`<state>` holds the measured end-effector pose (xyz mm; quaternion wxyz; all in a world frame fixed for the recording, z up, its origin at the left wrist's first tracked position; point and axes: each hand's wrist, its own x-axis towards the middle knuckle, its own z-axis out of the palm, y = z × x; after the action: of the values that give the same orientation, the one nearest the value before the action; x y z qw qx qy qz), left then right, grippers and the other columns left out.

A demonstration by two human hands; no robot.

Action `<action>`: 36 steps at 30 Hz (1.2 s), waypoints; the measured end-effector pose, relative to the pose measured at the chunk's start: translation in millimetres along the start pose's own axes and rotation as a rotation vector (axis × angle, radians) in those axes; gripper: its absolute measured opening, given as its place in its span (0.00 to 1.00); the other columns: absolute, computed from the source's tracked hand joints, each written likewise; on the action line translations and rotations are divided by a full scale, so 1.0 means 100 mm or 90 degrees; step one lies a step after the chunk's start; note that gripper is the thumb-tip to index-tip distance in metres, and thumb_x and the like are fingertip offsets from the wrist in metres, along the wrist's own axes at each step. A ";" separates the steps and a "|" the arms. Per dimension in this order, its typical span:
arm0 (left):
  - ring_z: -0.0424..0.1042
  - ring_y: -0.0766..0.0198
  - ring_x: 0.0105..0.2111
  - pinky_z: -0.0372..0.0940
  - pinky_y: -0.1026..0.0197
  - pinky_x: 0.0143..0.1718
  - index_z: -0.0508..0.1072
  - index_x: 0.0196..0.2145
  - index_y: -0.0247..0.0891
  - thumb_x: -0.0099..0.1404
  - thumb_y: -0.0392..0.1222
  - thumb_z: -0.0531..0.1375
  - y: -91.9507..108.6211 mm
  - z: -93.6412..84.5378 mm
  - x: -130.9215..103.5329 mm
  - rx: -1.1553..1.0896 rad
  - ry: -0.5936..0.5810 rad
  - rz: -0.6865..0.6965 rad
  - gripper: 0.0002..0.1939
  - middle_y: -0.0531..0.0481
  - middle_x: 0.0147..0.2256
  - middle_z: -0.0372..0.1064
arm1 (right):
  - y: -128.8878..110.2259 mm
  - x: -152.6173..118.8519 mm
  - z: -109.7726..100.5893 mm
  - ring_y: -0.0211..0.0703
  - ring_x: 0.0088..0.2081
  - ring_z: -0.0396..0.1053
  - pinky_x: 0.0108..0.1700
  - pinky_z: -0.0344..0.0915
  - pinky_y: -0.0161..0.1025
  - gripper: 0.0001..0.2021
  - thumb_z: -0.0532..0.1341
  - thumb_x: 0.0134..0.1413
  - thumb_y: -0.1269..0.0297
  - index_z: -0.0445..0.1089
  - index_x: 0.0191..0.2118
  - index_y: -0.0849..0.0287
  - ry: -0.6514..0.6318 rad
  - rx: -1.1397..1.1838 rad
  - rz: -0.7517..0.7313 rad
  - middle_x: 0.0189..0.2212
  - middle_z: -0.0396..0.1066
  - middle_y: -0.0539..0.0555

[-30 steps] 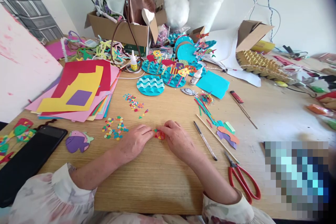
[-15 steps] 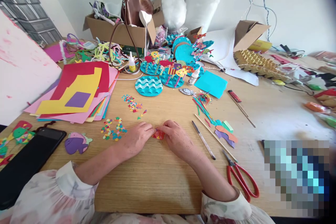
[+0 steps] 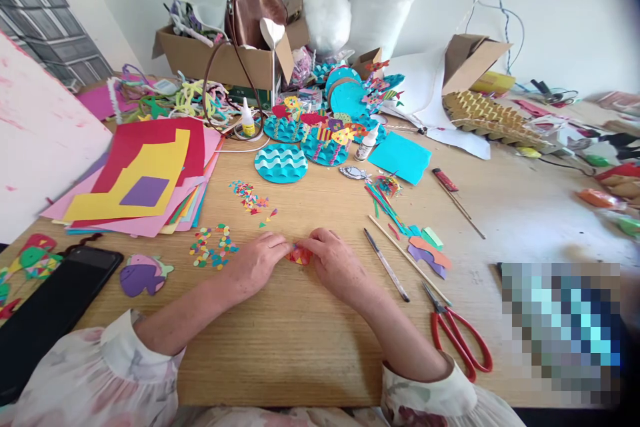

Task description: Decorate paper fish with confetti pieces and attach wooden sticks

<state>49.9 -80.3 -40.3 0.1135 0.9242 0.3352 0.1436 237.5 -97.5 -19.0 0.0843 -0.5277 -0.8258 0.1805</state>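
Observation:
Between my hands lies a small red paper cutout with yellow and orange bits on it, partly hidden by my fingers. My left hand has its fingers bent together at the cutout's left edge. On the other side, my right hand presses its closed fingertips and thumb on the cutout. Left of my left hand are scattered round paper dots, and farther back small paper triangles. A pen and a wooden stick lie right of my right hand.
Red-handled scissors lie near the front right. A phone and a purple paper fish are at left, below stacked coloured paper. Glue bottles, wavy blue discs and a cardboard box stand farther back.
My left hand has shifted slightly left, and a little more of the red cutout shows between the hands. My right hand stays at the cutout. The whole view has moved slightly.

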 end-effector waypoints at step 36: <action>0.64 0.62 0.38 0.63 0.59 0.42 0.70 0.38 0.33 0.64 0.28 0.46 -0.01 0.01 0.06 0.031 -0.035 0.022 0.14 0.46 0.37 0.67 | 0.03 0.11 0.01 0.38 0.37 0.61 0.40 0.55 0.33 0.11 0.53 0.51 0.78 0.70 0.34 0.59 -0.001 -0.012 -0.029 0.35 0.66 0.53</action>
<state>53.7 -75.3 -40.2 0.0973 0.9359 0.3195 0.1117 234.3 -86.5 -21.7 0.0830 -0.5093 -0.8393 0.1714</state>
